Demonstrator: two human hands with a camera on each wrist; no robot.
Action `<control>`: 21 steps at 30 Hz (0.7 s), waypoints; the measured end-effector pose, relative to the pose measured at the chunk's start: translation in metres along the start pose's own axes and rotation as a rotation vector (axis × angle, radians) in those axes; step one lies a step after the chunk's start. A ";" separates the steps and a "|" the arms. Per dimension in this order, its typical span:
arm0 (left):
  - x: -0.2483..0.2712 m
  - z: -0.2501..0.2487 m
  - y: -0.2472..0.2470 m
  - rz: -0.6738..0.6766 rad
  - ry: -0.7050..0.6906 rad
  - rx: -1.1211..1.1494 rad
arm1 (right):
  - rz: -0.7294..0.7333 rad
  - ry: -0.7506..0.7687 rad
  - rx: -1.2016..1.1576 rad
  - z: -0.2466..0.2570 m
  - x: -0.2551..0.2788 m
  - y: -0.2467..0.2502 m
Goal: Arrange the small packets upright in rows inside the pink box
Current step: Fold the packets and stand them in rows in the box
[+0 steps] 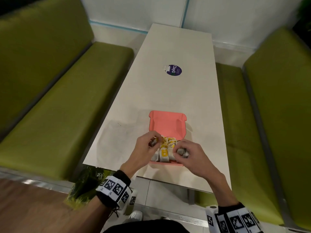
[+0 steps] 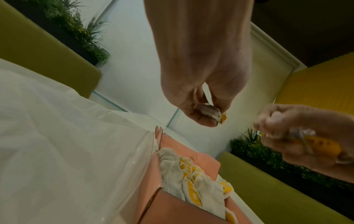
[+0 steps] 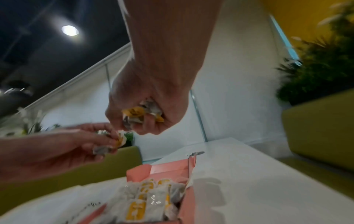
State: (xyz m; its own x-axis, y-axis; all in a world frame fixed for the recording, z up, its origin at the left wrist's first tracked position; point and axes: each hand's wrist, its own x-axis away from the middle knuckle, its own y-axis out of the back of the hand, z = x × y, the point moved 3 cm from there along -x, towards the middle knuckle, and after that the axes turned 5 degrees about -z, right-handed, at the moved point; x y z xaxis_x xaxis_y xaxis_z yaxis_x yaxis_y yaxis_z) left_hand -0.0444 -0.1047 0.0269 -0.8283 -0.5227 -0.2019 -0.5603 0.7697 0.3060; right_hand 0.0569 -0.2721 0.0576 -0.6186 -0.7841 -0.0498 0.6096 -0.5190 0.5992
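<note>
Both hands hover over the pink box (image 1: 167, 122) on the counter (image 1: 178, 91): left hand (image 1: 144, 151) pinches one packet (image 2: 207, 109), right hand (image 1: 190, 155) clutches a bunch (image 3: 142, 115), likely feeding them singly into the upright rows (image 1: 165, 148).

A café or canteen booth: two olive-green padded benches (image 1: 70, 105) face each other across a narrow white counter (image 1: 176, 91) bearing a round purple sticker (image 1: 174, 70), with planter greenery (image 2: 80, 30) behind the seats and a white partition wall (image 1: 235, 17).
</note>
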 end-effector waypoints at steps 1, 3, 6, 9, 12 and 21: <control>0.000 0.000 0.001 -0.014 0.002 0.006 | 0.032 0.003 0.141 -0.003 0.001 -0.002; 0.000 -0.001 0.002 -0.030 0.004 0.019 | 0.029 -0.031 0.263 -0.009 0.002 -0.003; 0.000 -0.002 0.003 -0.041 0.001 0.019 | -0.087 -0.019 0.195 -0.007 0.002 -0.006; 0.001 -0.003 0.002 -0.057 0.022 0.056 | -0.243 0.030 0.169 0.003 0.003 -0.016; 0.003 -0.005 0.000 -0.067 0.046 0.093 | -0.349 0.033 0.156 0.006 0.000 -0.027; 0.004 -0.006 0.009 -0.069 0.079 0.126 | -0.404 -0.094 -0.243 0.004 -0.006 -0.043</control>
State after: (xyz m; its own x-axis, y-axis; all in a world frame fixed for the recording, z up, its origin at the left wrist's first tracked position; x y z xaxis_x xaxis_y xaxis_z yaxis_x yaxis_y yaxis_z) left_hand -0.0530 -0.1019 0.0345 -0.7877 -0.5992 -0.1429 -0.6160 0.7683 0.1742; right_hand 0.0326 -0.2440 0.0356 -0.8651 -0.4751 -0.1609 0.4025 -0.8489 0.3425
